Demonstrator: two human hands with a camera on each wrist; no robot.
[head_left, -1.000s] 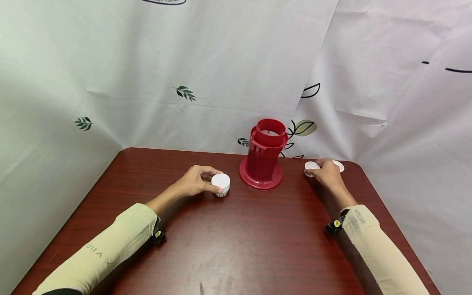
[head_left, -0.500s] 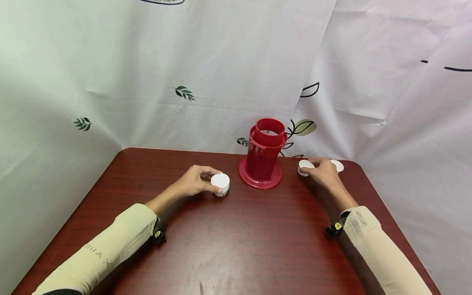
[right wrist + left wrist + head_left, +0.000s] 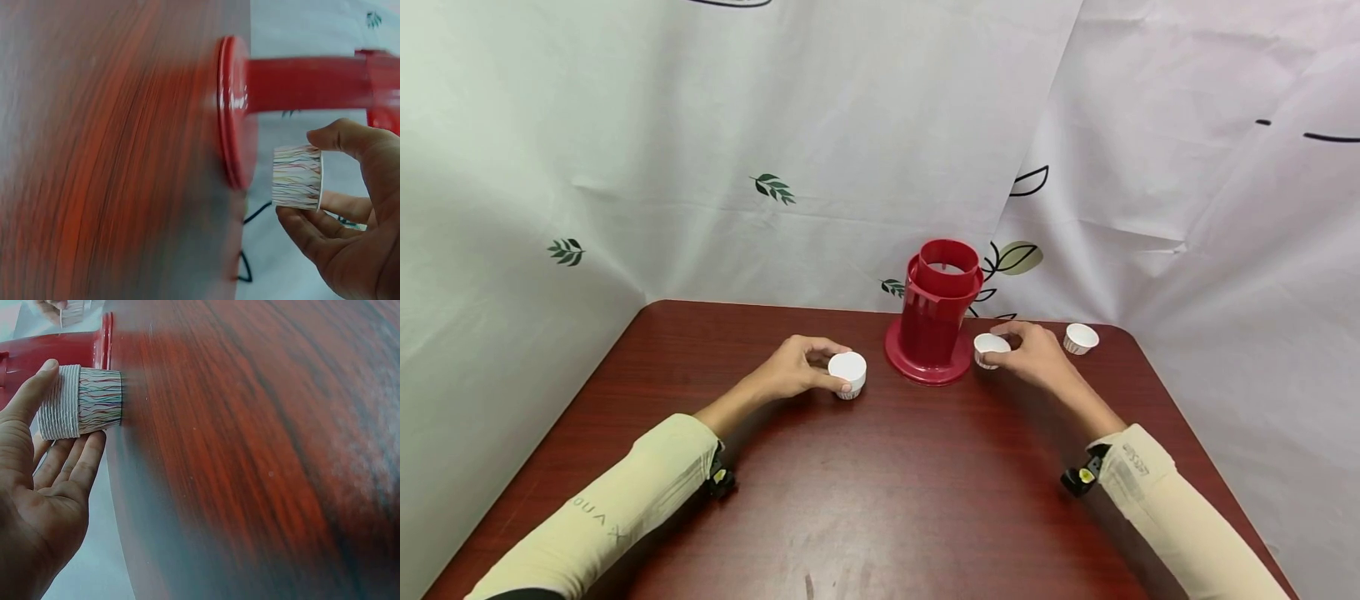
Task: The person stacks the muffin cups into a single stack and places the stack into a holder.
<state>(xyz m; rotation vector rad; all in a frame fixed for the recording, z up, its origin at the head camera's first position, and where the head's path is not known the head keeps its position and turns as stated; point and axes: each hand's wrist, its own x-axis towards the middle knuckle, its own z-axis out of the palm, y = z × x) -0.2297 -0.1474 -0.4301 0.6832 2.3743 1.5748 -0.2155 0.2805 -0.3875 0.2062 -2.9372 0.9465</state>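
Beside red holder (image 3: 934, 321): right hand (image 3: 1033, 357) carried paper cup (image 3: 990, 349) closer.

We count three small white paper cups: one cup (image 3: 847, 374) left of the table's middle, one cup (image 3: 989, 349) just right of the stand, and one cup (image 3: 1080, 337) near the table's far right corner. We count one red stand (image 3: 934, 314) at the table's (image 3: 880, 492) far edge, and two hands.
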